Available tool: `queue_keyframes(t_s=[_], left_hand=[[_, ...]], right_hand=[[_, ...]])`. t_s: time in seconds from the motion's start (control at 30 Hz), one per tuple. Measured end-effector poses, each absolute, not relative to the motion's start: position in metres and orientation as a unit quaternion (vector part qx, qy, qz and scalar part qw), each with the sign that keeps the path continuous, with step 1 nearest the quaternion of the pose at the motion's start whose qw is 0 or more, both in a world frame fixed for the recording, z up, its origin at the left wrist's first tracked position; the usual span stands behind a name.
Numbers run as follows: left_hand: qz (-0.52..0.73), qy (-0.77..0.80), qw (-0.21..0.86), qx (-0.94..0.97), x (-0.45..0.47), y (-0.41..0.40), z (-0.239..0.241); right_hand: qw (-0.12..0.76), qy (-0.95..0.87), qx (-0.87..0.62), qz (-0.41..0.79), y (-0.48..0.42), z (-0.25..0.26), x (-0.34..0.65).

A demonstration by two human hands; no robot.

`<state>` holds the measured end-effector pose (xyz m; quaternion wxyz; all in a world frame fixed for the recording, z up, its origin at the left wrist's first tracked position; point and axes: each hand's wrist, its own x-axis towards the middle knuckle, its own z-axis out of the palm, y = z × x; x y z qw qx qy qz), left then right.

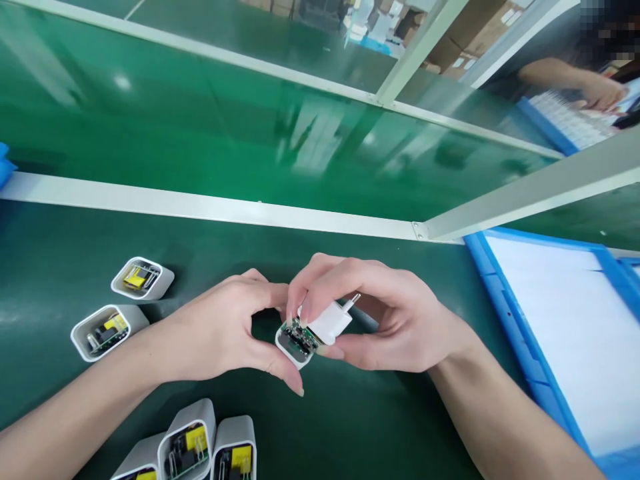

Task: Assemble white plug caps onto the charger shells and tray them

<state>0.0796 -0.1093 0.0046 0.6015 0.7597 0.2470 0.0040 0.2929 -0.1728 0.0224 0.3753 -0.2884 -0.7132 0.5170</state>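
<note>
Over the dark green table [350, 413], both my hands meet on one small charger. My left hand [225, 333] pinches the white charger shell [295, 350] from the left, thumb below and fingers above. A green circuit board [299, 335] sits at the shell's open mouth. My right hand [385, 320] grips the white plug cap [330, 321], whose metal pin [353, 299] points up and right, and presses it against the board end.
Two open charger shells [143, 277] [107, 330] with yellow parts lie at the left; three more [200, 443] stand at the bottom edge. A blue tray [505, 313] with a white sheet sits at the right. Another person's arm [570, 80] works at the far right.
</note>
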Motion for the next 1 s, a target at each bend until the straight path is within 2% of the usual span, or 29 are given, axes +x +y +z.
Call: queue_keyframes(t_s=[0.63,1.0], left_hand=[[-0.006,0.236,0.617,0.751,0.0806,-0.1081,0.0044],[-0.004,0.214,0.611,0.762,0.0804,-0.1083,0.0021]], right_hand=[[0.362,-0.702,-0.289,0.54,-0.173,0.0214,0.293],[0.34,-0.768,-0.273,0.469,-0.1706,0.0196,0.2909]])
